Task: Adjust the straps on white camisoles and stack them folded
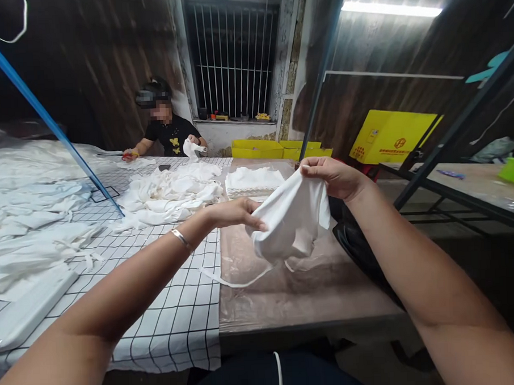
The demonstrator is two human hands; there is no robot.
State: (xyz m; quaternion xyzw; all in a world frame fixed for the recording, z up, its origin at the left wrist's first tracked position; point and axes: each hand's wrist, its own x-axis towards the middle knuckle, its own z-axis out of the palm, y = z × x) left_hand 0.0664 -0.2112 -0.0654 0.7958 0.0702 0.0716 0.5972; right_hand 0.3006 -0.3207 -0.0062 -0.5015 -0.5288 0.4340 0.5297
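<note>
Between my two hands hangs a white cloth piece (286, 214) with a thin white strip trailing from it toward the checked cover. My left hand (241, 214) grips its lower left edge between thumb and fingers. Higher up, my right hand (335, 176) pinches the upper right corner. The cloth is held above the brown plastic-covered table (261, 300); its exact garment kind I cannot make out. Just behind it lies a neat stack of folded white cloths (254, 181). A loose heap of white cloth pieces (172, 190) lies beyond my left forearm.
A person (173, 131) sits across the table, handling white cloth. More white cloth (22, 197) covers the left side of the black-and-white checked tablecloth (173, 321). Blue poles (53, 125) rise from the table. Yellow bins (257, 149) stand at the back; a dark frame (424, 117) is at right.
</note>
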